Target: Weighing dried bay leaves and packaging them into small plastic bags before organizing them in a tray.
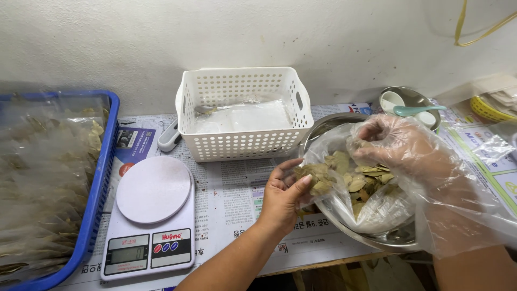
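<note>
My left hand [281,198] is bare and grips the edge of a clear plastic bag [328,202] that holds dried green-brown leaves [318,178]. The bag rests over a metal bowl [377,240] filled with more of the same leaves [371,180]. My right hand [401,148] wears a loose clear plastic glove and hovers over the bowl, its fingers bunched around a few leaves just above the bag's mouth.
A white kitchen scale [153,215] sits on newspaper to the left. Behind it stands a white perforated basket [242,143] with clear bags inside. A blue tray [99,178] at far left holds packed leaf bags. A small metal dish with spoons [412,105] is behind the bowl.
</note>
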